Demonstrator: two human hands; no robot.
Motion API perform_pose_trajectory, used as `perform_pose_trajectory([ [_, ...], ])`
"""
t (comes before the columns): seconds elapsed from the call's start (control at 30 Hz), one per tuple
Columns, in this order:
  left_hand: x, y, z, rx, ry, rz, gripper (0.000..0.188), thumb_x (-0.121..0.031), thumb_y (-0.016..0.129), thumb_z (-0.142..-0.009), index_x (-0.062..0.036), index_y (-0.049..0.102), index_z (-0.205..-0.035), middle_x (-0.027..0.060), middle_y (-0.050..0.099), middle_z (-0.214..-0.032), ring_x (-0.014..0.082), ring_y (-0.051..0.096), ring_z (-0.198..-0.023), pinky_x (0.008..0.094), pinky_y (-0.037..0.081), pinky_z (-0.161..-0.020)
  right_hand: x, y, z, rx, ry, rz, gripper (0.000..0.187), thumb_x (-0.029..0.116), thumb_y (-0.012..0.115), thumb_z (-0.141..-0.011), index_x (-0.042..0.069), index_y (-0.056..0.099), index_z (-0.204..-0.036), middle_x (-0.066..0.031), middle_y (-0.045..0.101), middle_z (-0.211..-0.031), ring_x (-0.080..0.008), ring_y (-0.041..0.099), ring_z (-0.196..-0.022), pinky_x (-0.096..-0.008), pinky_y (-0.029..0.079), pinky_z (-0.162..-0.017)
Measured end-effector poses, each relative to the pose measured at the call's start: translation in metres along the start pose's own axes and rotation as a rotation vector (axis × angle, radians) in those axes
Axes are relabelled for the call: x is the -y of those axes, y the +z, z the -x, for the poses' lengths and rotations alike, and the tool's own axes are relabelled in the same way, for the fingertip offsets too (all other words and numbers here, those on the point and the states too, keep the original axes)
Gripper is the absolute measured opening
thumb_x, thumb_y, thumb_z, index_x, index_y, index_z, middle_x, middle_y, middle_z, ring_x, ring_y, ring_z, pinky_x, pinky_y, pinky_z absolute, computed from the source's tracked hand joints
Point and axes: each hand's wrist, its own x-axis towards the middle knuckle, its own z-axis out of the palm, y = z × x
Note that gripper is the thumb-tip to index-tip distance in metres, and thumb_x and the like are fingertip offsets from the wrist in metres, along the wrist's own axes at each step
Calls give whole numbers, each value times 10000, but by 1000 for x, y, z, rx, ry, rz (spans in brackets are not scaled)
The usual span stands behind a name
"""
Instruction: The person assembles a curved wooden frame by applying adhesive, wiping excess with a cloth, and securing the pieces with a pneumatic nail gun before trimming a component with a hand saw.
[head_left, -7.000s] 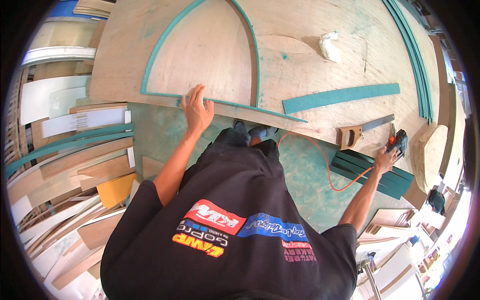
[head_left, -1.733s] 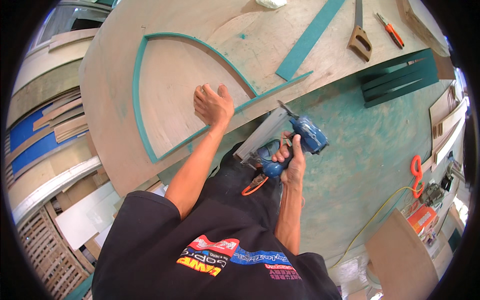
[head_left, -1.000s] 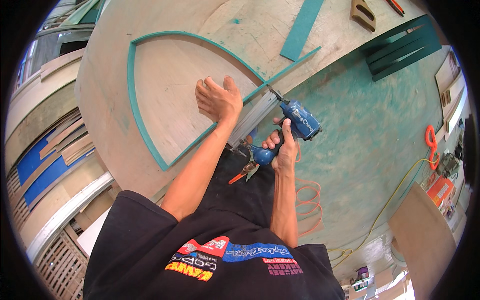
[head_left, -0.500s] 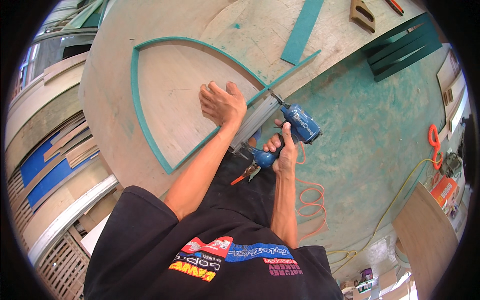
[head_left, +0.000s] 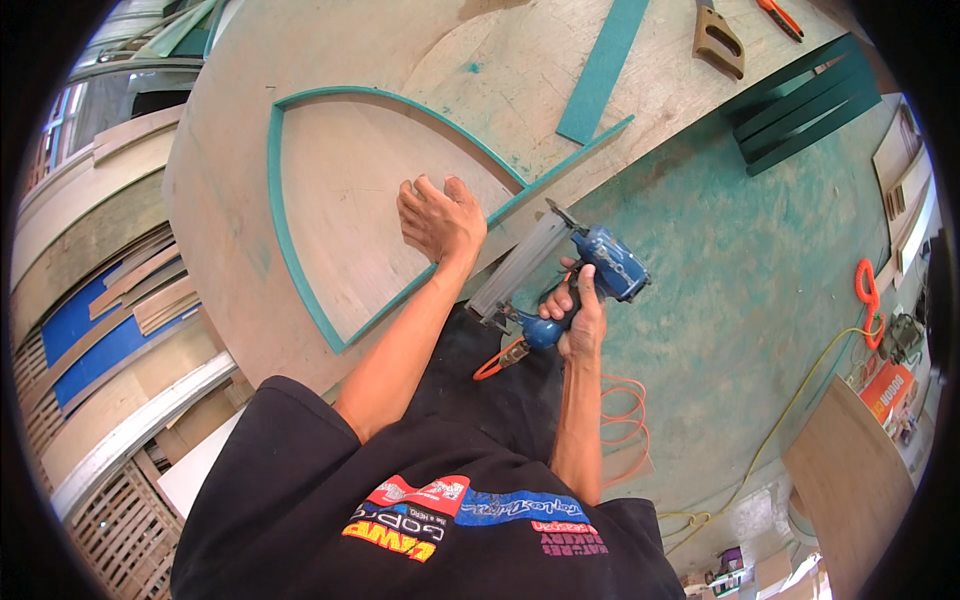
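Note:
A pointed-arch frame of thin green strips (head_left: 279,205) lies on the pale wooden worktop (head_left: 225,120). Bent over its near straight strip is my left hand (head_left: 441,218), closed with curled fingers inside the outline; the hand hides part of that strip. My right hand (head_left: 581,320) is wrapped round the handle of a blue nail gun (head_left: 612,262). The gun's nose is just off the table edge, apart from the frame, and its long grey magazine (head_left: 520,268) points back toward my body. An orange air hose (head_left: 487,366) is coupled to the handle's end.
A loose green board (head_left: 602,75), a handsaw (head_left: 719,45) and an orange-and-black hand tool (head_left: 781,18) lie farther along the worktop. Dark green slats (head_left: 808,105) stand beyond its edge. Coiled hose (head_left: 625,415) trails over the floor at right; stacked wood offcuts (head_left: 130,290) fill the left.
My right hand has drawn the nail gun away from the green strip, slightly right and nearer to me. My left hand stays at almost the same spot on the frame.

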Motion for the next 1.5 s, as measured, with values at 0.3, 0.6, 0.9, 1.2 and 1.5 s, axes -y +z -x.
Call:
perform_pose_trajectory([
  [0.3,0,-1,-1,-62,10,-8,408,-363,536,-1023,-43,516,-1276,188,435,-1436,373,395,-1380,560,371,-1057,4,-23,-6,10,70,-20,461,498,550,-1058,63,600,-1202,48,393,-600,-95,420,-506,-315,447,-548],
  [0.6,5,4,-7,-110,27,48,464,-415,561,-1010,-17,531,-1248,213,440,-1427,392,392,-1376,573,366,-1047,3,-38,-8,2,125,-20,455,509,501,-1076,84,590,-1212,44,393,-593,-102,426,-503,-318,444,-551],
  [0.9,-52,-50,-73,461,-87,326,605,-566,637,-888,39,627,-889,239,702,-919,403,688,-904,472,531,-825,23,-72,12,-174,77,10,415,472,524,-1076,89,599,-1219,43,388,-579,-99,418,-496,-313,434,-542],
  [1.2,-32,-17,-88,362,89,427,490,-460,618,-890,16,587,-780,240,690,-775,436,693,-792,525,536,-756,21,-68,14,-248,-13,-10,397,455,548,-1069,92,612,-1217,46,403,-585,-96,430,-509,-300,427,-543],
  [1.5,-29,-25,-95,448,151,404,523,-520,698,-880,-7,613,-818,194,702,-771,386,695,-752,484,538,-714,9,-48,11,-219,16,31,430,475,541,-1066,75,608,-1209,36,403,-580,-107,439,-510,-316,442,-551],
])
